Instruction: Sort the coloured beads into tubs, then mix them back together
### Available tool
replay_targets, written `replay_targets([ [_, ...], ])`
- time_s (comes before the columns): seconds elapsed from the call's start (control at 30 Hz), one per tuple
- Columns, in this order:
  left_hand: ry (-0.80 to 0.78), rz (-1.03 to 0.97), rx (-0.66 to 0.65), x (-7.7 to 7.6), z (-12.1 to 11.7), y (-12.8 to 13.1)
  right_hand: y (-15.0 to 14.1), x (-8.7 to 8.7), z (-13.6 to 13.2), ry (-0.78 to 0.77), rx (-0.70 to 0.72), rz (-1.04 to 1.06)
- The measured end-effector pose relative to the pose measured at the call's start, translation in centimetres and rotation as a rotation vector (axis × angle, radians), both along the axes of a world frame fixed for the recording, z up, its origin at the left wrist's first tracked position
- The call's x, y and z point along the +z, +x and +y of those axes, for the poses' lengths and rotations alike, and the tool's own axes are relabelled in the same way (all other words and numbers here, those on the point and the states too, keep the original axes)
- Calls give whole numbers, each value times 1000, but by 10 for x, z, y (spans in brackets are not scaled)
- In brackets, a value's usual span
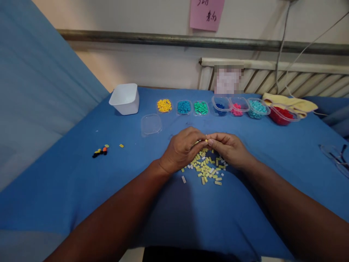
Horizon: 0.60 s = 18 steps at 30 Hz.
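My left hand (184, 149) and my right hand (229, 147) meet over a loose pile of small pale yellow and white toy bricks (205, 167). Between the fingertips of both hands is a small yellow brick (206, 141), pinched by thumbs and forefingers. Most of it is covered by the fingers. Part of the pile lies hidden beneath my hands. A single white brick (184, 179) lies apart at the pile's near left side.
Along the back stand a white tub (125, 100) and clear containers of yellow (164, 106), blue, green, pink and red bricks (282, 114). A clear lid (151, 124), dark and orange pieces (100, 151), a yellow cloth (290, 102) and eyeglasses (338, 158) lie on the blue cloth.
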<state>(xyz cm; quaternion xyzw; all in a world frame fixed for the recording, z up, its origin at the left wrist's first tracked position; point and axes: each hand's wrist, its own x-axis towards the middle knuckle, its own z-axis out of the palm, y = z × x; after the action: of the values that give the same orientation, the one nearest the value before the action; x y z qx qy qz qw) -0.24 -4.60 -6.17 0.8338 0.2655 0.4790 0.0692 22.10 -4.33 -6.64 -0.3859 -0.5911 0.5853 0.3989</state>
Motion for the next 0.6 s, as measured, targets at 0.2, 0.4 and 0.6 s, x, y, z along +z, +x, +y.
replay_targets([
  [0.2,35,37,-13,7,-2,0,2,1,-1,52,65,-45],
  [0.4,-128,-43,-45,6,-4,0,1,2,-1,103,38,-68],
  [0.6,-321,-114,-56,7,-8,3,1,2,-3,144,11,-169],
])
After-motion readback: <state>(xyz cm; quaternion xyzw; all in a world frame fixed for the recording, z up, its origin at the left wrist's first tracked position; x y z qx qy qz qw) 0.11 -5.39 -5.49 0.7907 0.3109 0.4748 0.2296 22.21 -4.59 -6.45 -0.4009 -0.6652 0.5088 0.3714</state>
